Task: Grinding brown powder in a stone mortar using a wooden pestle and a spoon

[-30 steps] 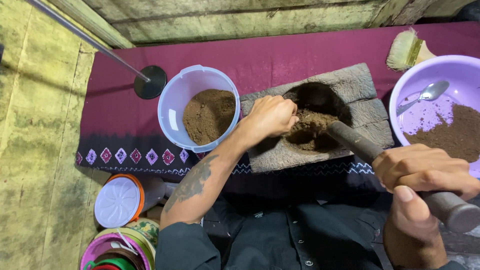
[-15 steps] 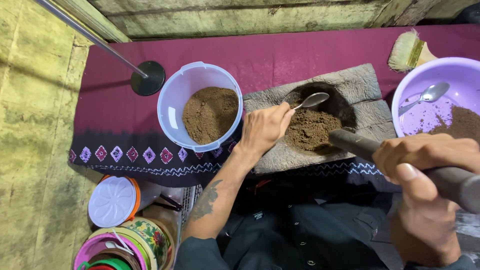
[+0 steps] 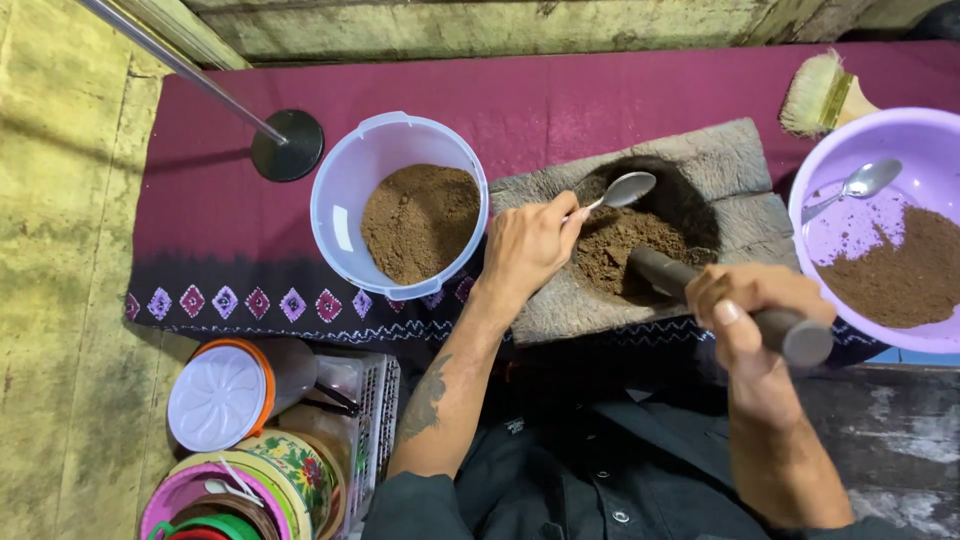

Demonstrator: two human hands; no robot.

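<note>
Brown powder (image 3: 628, 250) lies heaped in the hollow of a stone mortar (image 3: 700, 170) on the cloth-covered bench (image 3: 560, 100). The left hand (image 3: 525, 245) pinches a metal spoon (image 3: 618, 190) by its handle, bowl poised just above the heap, seemingly to scoop. The right hand (image 3: 745, 305) wraps its grip tight around a dark pestle (image 3: 700, 290), tip resting in the powder, angled aside so the spoon has room. A white tub (image 3: 340, 200) of the same powder sits just left of the mortar, a purple basin (image 3: 900, 135) to the right

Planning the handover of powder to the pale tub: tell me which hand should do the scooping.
Probably the left hand: it holds the spoon over the powder in the stone mortar, next to the pale tub. The right hand grips the pestle.
</note>
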